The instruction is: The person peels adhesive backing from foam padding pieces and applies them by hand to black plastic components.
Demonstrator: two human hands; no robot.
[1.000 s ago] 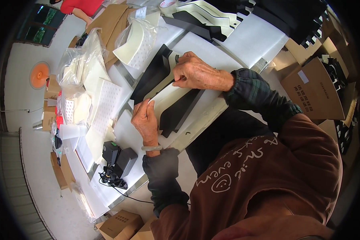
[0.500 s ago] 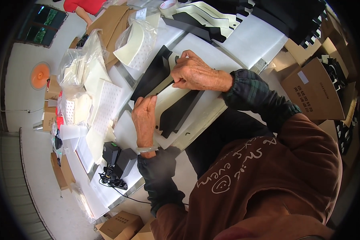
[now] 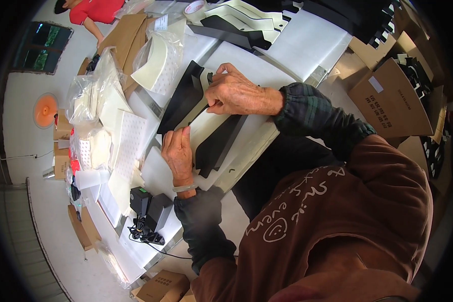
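A bent black panel [image 3: 182,98] lies on the table in front of me, with a cream-coloured strip [image 3: 206,123] running along its middle. Its other black face [image 3: 217,148] shows on the side nearer my body. My right hand [image 3: 239,93] is closed in a pinch over the far part of the strip, the thumb low against its edge. At the near left end, my left hand [image 3: 177,158] has its fingers pressed together on the panel and strip's end. What lies under the fingertips is hidden.
Beyond lie more cream and black parts [image 3: 241,22] and a tape roll [image 3: 195,6]. Plastic-bagged cream sheets [image 3: 158,60] cover the left side. Black power adapters [image 3: 151,206] with cables sit near my left forearm. An open carton [image 3: 390,100] stands right; a person in red [image 3: 93,10] is far left.
The whole view has shifted slightly. Both hands stay at nearly the same places on the panel, and the person in red shows more at the top left.
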